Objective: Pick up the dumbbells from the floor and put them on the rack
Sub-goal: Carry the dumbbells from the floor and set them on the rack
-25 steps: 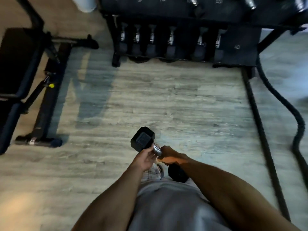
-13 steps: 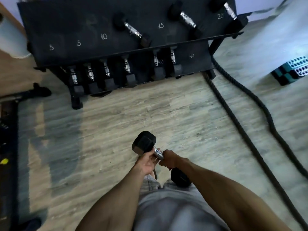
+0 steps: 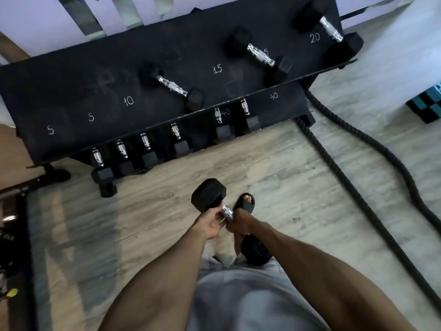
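Observation:
Both hands carry a black hex dumbbell [image 3: 208, 194] with a chrome handle, held above the wooden floor in front of my body. My left hand [image 3: 211, 223] grips the handle near the far head, and my right hand [image 3: 241, 226] grips it closer to the near head, which is partly hidden under my forearm. The black dumbbell rack [image 3: 100, 91] stands ahead. Chalked numbers mark its top shelf. Three dumbbells lie on that shelf: one [image 3: 172, 86] by the 10, one [image 3: 259, 54] past the 15, one [image 3: 330, 32] by the 20. Several more [image 3: 97, 156] sit on the lower shelf.
Two thick black ropes [image 3: 358, 194] trail across the floor from the rack's right foot. A teal and black box [image 3: 427, 103] is at the right edge. Dark bench equipment [image 3: 14, 235] fills the left edge. My sandalled foot [image 3: 247, 203] is stepping toward the rack.
The rack has come closer and larger in view as I walk toward it. The dumbbell stays gripped in both hands; my foot now shows beyond them.

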